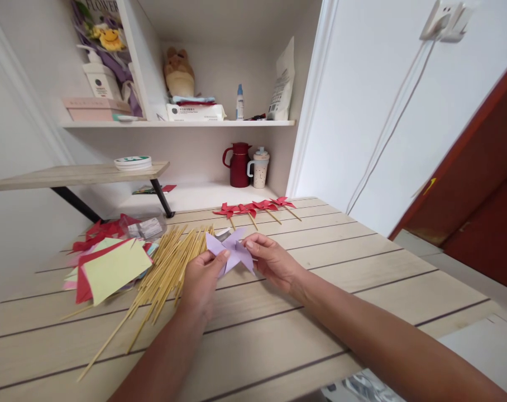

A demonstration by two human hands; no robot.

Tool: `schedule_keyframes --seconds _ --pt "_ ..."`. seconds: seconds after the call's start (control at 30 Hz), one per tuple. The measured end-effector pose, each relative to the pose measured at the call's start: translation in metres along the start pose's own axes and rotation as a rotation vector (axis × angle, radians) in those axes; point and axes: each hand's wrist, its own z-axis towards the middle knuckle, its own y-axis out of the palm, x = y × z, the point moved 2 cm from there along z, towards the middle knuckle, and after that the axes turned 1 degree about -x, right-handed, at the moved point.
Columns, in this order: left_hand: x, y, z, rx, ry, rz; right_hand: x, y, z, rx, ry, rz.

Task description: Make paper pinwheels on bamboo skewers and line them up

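The work looks partly done, as I judge from how things lie on the pale wooden table with dark stripes [387, 259]. Near its far edge, four small red paper pinwheels on thin wooden sticks [264, 206] lie in a row, and they appear to be finished. Closer to the person, above the middle of the table, there is a light purple sheet of thin paper with pointed arms [238, 255], held between the two hands. The left hand [200, 282] is gripping it, with the thumb on top and the fingers below. The right hand [272, 259] has its fingers bent and pinches the right side of the same sheet. This piece seems to be at the shaping stage: its points spread outward, and I see no stick joined to it. Much material is left unused: a big loose pile of thin yellowish wooden sticks [170, 271] is beside the left hand, and farther left lies a stack of coloured paper sheets with a yellow-green one on top [117, 268]. Whether any fastening is at the purple centre, I cannot tell.
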Motion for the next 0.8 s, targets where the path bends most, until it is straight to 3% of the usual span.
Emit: schedule_keyframes --seconds 0.3,0.8 --pt "0.0024 0.0045 -0.003 0.031 0.009 0.068 0.0012 -0.0007 0.0005 0.043 -0.062 -0.141" --pt "0.0058 0.0065 -0.0057 0.079 0.082 0.128 0.0031 -0.0028 0.0014 0.07 -0.073 -0.164"
